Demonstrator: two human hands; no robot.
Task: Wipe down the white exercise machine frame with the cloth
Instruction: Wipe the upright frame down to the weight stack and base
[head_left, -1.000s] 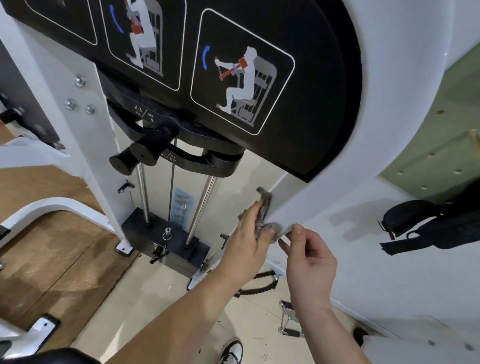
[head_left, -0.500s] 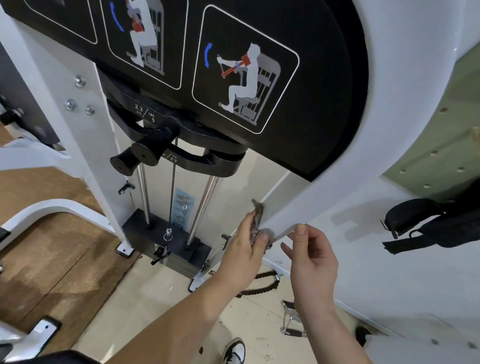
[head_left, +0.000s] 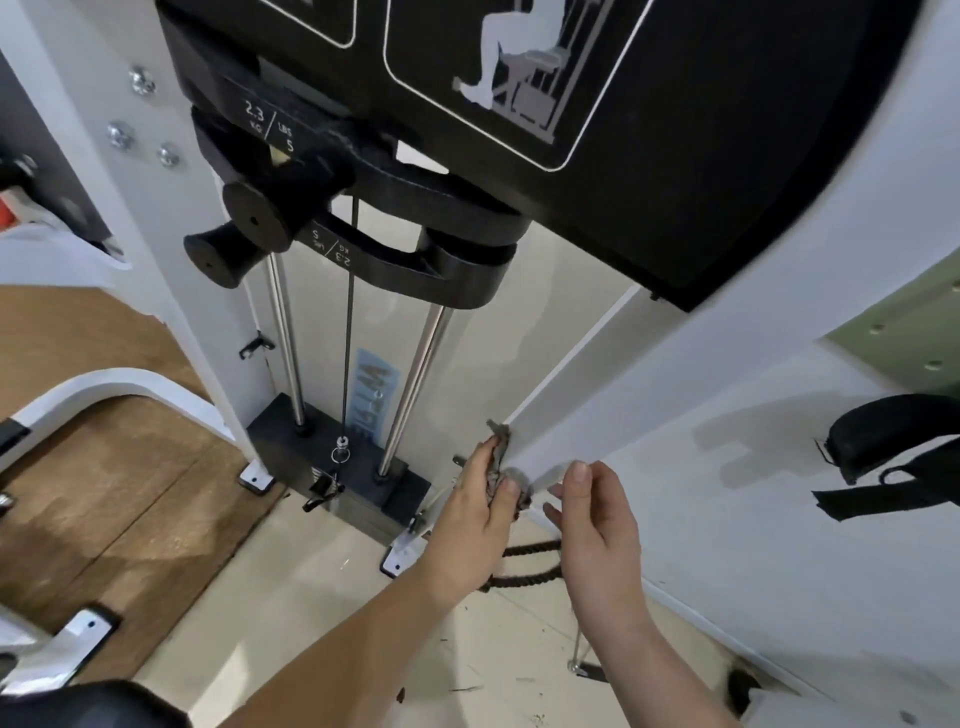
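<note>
Left hand (head_left: 470, 512) bunches a dark cloth (head_left: 500, 457) in curled fingers and presses it against the lower edge of the slanting white frame (head_left: 597, 395). The wad wraps over the corner, which appears meant to clean both faces in one pass. Right hand (head_left: 597, 525) hovers just beside it, thumb raised and fingers loosely bent. Motion blur hides whether it pinches the cloth's tail or only steadies the work. Frame runs up and right from the hands to a black panel (head_left: 675, 156) with exercise diagrams. Much of the frame's length above the cloth looks yet to be wiped. Left of the hands, chrome rods (head_left: 415, 384) drop to a weight stack (head_left: 291, 436). Below the wrists a rope (head_left: 524, 551) lies on the floor. Black straps (head_left: 883, 457) lie well apart at right.
</note>
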